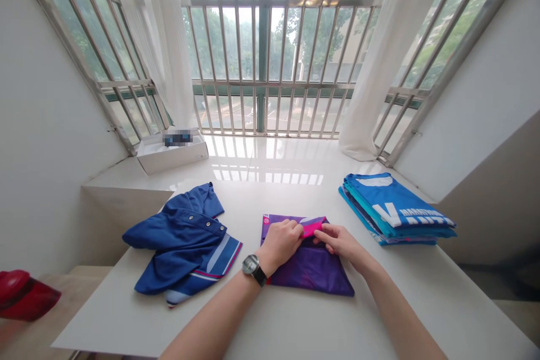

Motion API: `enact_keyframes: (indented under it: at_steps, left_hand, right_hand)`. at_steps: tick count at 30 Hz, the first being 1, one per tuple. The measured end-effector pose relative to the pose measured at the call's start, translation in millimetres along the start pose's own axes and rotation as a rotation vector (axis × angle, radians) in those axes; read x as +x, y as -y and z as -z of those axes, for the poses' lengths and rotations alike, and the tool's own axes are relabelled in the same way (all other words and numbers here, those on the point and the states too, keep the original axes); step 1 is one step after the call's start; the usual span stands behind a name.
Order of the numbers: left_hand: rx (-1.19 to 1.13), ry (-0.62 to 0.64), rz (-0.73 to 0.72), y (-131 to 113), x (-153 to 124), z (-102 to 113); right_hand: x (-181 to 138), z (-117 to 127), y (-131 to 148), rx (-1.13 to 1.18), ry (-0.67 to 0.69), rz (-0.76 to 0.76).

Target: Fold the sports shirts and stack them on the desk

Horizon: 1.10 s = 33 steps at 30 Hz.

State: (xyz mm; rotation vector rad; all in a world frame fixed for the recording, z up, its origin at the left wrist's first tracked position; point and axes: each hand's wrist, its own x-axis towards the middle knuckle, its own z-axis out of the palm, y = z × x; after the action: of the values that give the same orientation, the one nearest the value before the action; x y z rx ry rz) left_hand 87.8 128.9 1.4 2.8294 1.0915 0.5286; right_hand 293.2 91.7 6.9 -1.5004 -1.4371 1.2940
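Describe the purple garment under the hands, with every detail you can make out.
The purple garment looks like thin, smooth, slightly shiny fabric, folded into a rough rectangle. A bright pink part shows near its far edge beside a pale patch, and a small pink emblem marks its far left corner. It lies on the white table. The left hand and right hand touch it around the pink part.

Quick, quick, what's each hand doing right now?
Left hand: curled on the purple cloth; can't tell whether it's gripping.
Right hand: fingers bent at the pink fold; can't tell whether it's pinching.
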Motion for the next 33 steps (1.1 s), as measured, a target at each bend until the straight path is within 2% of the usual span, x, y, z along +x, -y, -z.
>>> enact_keyframes:
  at_steps: [4,11,24,33]
  left_hand:
    - [-0.004,-0.013,0.019,0,0,-2]
    - [-0.006,-0.029,0.038,-1,0,-2]
    - [-0.039,0.033,0.083,-2,1,4]
    - [-0.167,0.060,0.123,3,1,-3]
  right_hand:
    - [3,-3,-2,-0.001,-0.026,-0.035]
    - [6,-4,-7,-0.030,-0.048,0.018]
    - [3,-1,-5,-0.125,-0.187,0.053]
    - [6,-3,-11,-0.204,-0.226,0.045]
